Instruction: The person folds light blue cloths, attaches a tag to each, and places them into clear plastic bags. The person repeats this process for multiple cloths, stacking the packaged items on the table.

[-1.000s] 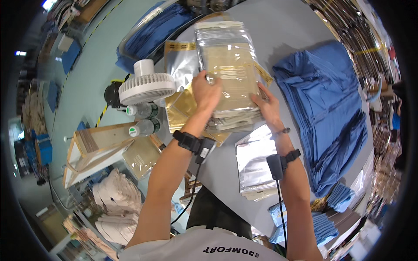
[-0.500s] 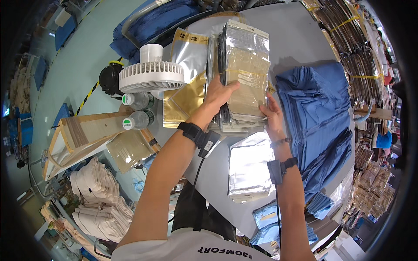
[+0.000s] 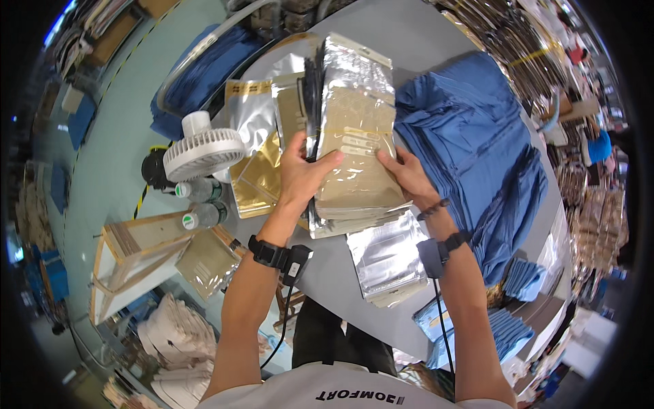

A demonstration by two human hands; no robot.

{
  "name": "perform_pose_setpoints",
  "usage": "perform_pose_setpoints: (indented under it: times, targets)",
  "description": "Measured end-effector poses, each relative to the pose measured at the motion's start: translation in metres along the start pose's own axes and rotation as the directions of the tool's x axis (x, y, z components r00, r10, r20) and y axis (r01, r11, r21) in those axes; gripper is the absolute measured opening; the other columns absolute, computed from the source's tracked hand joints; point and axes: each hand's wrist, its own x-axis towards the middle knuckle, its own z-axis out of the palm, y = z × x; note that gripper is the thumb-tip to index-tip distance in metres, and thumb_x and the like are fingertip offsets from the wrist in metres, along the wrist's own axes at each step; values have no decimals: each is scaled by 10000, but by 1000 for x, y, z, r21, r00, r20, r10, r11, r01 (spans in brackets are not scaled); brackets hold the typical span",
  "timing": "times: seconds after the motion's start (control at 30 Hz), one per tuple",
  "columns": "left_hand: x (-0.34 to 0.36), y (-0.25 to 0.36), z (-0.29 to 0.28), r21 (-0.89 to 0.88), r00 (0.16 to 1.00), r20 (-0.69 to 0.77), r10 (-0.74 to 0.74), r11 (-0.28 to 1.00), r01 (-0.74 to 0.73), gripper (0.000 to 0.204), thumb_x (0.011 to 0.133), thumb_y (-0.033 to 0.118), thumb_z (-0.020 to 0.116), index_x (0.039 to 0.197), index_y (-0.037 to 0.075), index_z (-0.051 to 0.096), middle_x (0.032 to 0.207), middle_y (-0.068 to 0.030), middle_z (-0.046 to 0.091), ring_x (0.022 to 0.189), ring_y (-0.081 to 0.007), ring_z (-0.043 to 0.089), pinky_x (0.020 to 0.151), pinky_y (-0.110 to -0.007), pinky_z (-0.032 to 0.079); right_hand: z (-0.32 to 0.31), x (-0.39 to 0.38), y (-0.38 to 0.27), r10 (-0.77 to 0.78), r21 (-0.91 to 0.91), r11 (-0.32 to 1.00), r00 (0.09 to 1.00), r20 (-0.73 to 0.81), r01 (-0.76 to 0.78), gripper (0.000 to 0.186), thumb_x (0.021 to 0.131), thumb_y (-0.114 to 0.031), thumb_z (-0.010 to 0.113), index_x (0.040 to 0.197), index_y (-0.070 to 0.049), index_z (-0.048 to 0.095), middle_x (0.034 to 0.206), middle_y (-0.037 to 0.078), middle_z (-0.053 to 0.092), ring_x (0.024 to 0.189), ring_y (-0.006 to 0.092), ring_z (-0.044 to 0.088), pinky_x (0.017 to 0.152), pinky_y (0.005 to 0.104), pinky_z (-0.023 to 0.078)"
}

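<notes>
Silver-and-tan plastic packets [image 3: 360, 112], gathered in a thick stack, sit in front of you over the grey bench [image 3: 409, 31]. Compared with half a second ago, a tan-windowed pouch [image 3: 289, 109] shows more fully at their left, which suggests the stack is being handled apart from it. Your right grip [image 3: 409, 176] also reaches its thumb farther onto the face, probably steadying the packets. They lie between your two hands: the left grip [image 3: 303, 172] pinches the left edge, thumb across the face, while the right one clasps the right margin (its other fingers are partly hidden). Farther out, a gold-and-silver bag [image 3: 255, 174] lies left, silver pouches [image 3: 385, 255] lie nearer you, and folded blue cloth [image 3: 477, 150] spreads right.
</notes>
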Motion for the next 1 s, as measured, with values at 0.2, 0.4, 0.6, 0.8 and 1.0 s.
perform_pose_setpoints:
  times: [0.2,0.4,0.6,0.8,1.0]
  targets:
    - [16,-27,-23,17,996,-5,-94,995,94,528,930,274,869,1324,11,636,1171,-70,746,1063,-135,703,927,-299,562,21,-7,31,-323,-241,940,850,-416,240,548,903,-257,886,1287,88,701,1095,91,727,939,195,689,899,299,549]
    - [45,-69,-56,11,938,-24,-345,938,345,585,1024,370,748,1433,-16,587,1239,-104,712,1127,-219,651,977,-333,517,34,-13,20,-100,281,934,914,-392,222,397,972,9,736,1317,47,544,1003,103,737,904,137,688,775,288,560]
    - [31,-52,-56,879,980,-179,92,463,117,635,944,469,745,1425,70,631,1175,-188,760,941,-365,732,864,-460,569,-11,-114,6,-338,55,901,774,-535,431,334,969,12,755,1270,-19,615,987,76,770,835,119,710,746,271,577]
    - [-29,-55,-52,659,870,3,494,654,-373,448,1043,66,645,1489,50,613,1408,-133,668,1133,-236,658,957,-389,534,-40,-310,6,-201,320,830,781,-592,456,474,961,50,739,1403,-19,584,1272,70,721,1107,105,648,912,272,530]
    - [-139,-110,3,504,959,222,174,822,-266,480,1002,-37,616,1475,37,591,1364,-130,636,1077,-190,650,875,-294,550,-92,-512,21,-208,55,854,435,-876,517,487,968,3,775,1423,-31,604,1157,23,751,1018,60,660,860,241,539]
